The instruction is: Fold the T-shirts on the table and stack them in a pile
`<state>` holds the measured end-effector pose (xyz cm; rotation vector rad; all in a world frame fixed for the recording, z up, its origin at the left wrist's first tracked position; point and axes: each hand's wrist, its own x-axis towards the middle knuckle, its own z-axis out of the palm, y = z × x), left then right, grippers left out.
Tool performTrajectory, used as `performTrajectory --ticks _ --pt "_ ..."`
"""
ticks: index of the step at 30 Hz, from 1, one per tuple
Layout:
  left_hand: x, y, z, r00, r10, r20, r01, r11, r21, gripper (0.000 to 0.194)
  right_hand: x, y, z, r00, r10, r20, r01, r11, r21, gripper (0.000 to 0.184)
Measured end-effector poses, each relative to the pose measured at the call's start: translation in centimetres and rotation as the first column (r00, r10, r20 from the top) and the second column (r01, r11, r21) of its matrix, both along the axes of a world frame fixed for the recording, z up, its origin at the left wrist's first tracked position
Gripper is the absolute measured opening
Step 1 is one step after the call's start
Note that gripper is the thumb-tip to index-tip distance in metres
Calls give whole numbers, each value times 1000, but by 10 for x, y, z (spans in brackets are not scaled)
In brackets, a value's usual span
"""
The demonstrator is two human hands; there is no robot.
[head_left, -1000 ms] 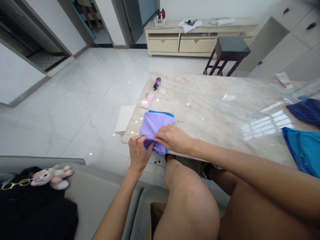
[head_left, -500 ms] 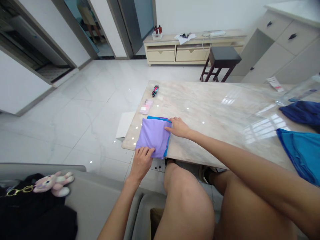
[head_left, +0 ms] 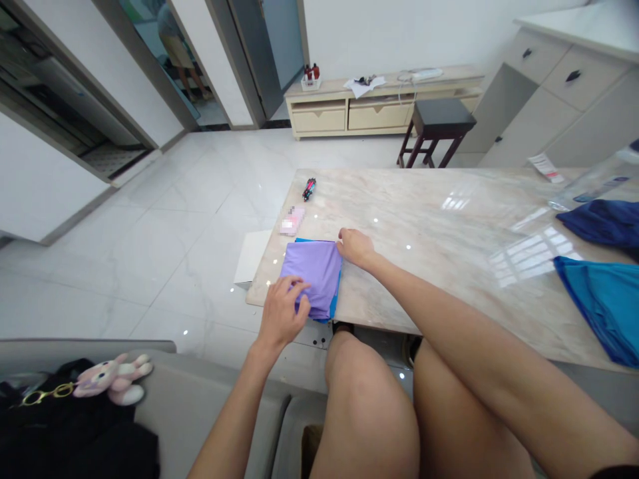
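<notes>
Has purple cloth (head_left: 318, 263) folded atop blue cloth (head_left: 334, 305), left hand (head_left: 280, 314) unclenched, right hand (head_left: 357, 248) at far right corner, can't tell whether pinching

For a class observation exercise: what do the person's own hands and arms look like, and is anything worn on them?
The left hand and right hand wear no gloves; no ring or watch shows. The left forearm and right forearm are bare. A black patch in the lower right corner may be a sleeve; too little shows to tell.
</notes>
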<state>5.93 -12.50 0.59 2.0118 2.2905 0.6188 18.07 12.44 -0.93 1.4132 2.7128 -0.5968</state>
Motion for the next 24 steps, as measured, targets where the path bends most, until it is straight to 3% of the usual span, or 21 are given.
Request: performTrajectory --ticks 3,8,11,13,16,18,20,22,24 --pt "2 32 -8 992 99 -75 -99 995 2 49 11 2 1 998 -11 -57 13 999 32 41" --pt "20 69 -58 979 86 -186 -113 983 -141 65 21 -1 3 994 49 -102 -41 996 76 48" --pt "20 74 -72 976 88 -201 -119 982 -145 66 21 -10 2 975 185 -122 -169 977 127 53" --pt "19 71 -72 976 82 -203 -109 986 -126 64 19 -19 -1 925 354 -135 -330 928 175 56" --pt "24 54 -72 971 117 -207 -132 989 -60 58 15 -38 -14 765 623 -162 -582 777 240 57" --pt "36 30 -76 966 159 -204 -165 986 -11 56 14 -47 -27 689 704 -171 -674 709 206 58" --pt "51 -2 -81 974 139 -179 -142 990 -3 58 14 -51 -38 717 679 -157 -666 734 134 60" --pt "62 -37 -82 985 109 -134 -113 993 -26 63 18 -46 -43 820 560 -121 -551 829 97 61" --pt "69 -63 -74 995 86 -47 -89 994 -56 62 27 -35 -41 915 391 -101 -379 918 115 65"
